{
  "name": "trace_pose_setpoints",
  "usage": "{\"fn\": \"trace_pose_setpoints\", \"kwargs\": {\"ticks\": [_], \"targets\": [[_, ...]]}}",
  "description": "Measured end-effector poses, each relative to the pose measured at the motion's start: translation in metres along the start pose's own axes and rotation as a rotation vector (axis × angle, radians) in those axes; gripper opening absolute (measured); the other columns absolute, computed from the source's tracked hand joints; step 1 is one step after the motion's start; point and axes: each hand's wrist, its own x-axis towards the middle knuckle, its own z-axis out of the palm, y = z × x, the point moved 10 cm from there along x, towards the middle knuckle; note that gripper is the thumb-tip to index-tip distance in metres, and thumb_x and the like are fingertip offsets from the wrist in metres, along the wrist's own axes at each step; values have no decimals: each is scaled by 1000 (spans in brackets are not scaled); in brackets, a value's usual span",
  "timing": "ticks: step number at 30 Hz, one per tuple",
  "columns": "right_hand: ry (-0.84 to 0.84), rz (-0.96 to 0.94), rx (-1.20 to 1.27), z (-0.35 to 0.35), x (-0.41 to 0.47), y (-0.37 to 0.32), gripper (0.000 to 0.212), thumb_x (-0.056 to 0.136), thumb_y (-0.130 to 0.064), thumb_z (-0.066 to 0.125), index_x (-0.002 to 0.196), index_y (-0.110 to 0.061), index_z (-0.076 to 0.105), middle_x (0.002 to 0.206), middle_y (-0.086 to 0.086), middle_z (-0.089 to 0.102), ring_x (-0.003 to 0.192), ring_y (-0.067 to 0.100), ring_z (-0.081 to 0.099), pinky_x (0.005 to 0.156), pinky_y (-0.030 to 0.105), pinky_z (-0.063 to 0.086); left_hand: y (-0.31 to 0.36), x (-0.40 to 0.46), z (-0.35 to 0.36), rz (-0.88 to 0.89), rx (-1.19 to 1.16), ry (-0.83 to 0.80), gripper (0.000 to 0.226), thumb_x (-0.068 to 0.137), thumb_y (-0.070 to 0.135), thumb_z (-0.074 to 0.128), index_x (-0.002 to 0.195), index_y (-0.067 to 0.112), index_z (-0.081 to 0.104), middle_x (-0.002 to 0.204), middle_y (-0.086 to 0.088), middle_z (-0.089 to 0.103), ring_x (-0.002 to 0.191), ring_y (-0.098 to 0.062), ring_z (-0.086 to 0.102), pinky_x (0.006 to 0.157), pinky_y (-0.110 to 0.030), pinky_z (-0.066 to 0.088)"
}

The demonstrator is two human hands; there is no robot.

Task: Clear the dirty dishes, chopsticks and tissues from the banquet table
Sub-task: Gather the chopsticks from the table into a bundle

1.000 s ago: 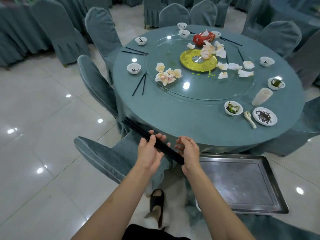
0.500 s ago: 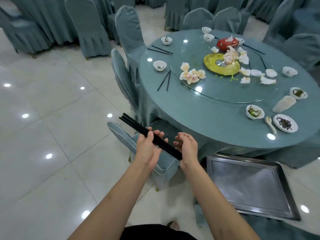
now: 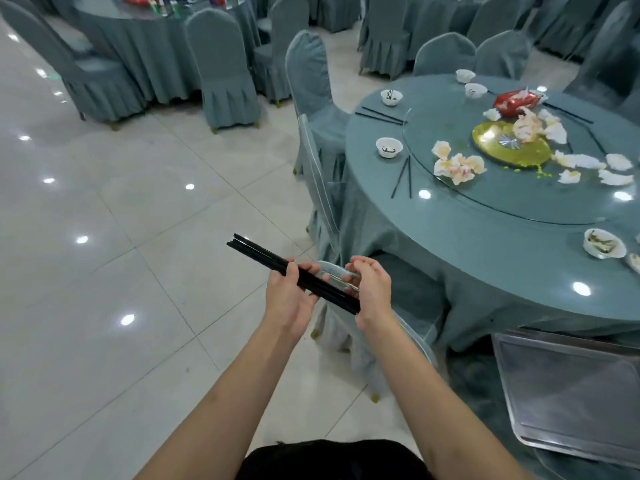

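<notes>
Out over the tiled floor (image 3: 104,271), clear of the counter (image 3: 485,244), the left hand (image 3: 289,299) is wrapped around a bundle of black chopsticks (image 3: 263,258), their free ends slanting up and away to the left. The right hand (image 3: 370,292) cups the bundle's near end, fingers curled over it, above a covered chair (image 3: 346,327) pushed against the counter's near-left edge. On the counter, two white bowls (image 3: 389,147) sit by the left edge, with loose chopstick pairs (image 3: 403,174) lying beside them. Crumpled tissues (image 3: 457,166) are scattered on the glass turntable around a yellow plate (image 3: 512,148); a red pack (image 3: 512,98) lies towards the far edge. Another bowl with scraps (image 3: 604,243) stands near the right edge. A steel tray (image 3: 568,393) rests below the counter's near edge.
</notes>
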Motion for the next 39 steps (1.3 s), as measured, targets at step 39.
{"fn": "trace_pose_setpoints", "kwargs": {"ticks": [39], "targets": [[42, 80, 204, 305, 319, -47, 10, 96, -13, 57, 99, -15, 66, 88, 3, 67, 72, 17, 60, 58, 26, 42, 211, 379, 63, 111, 233, 31, 10, 111, 10, 38, 118, 12, 44, 91, -10, 66, 99, -28, 69, 101, -46, 55]]}}
